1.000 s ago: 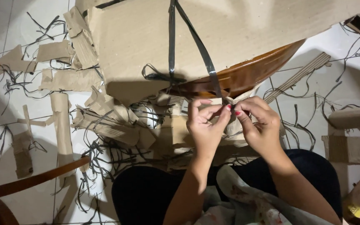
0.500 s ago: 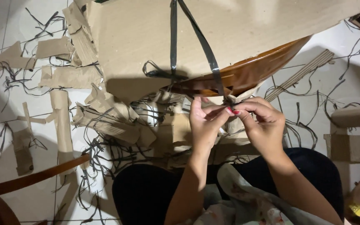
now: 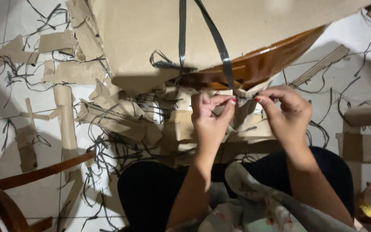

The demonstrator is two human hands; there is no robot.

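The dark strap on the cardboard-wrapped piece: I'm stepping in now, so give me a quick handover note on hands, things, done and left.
Left hand and right hand both pinch the end of the dark plastic strap between fingertips.
The strap runs up over the cardboard wrapping on a curved wooden piece.
Done: torn cardboard scraps and cut strap bits litter the tiled floor.
Left: strap and large cardboard sheet remain on.

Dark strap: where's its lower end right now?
Head view, centre: the dark strap runs down the cardboard sheet, ending between the left hand and right hand.
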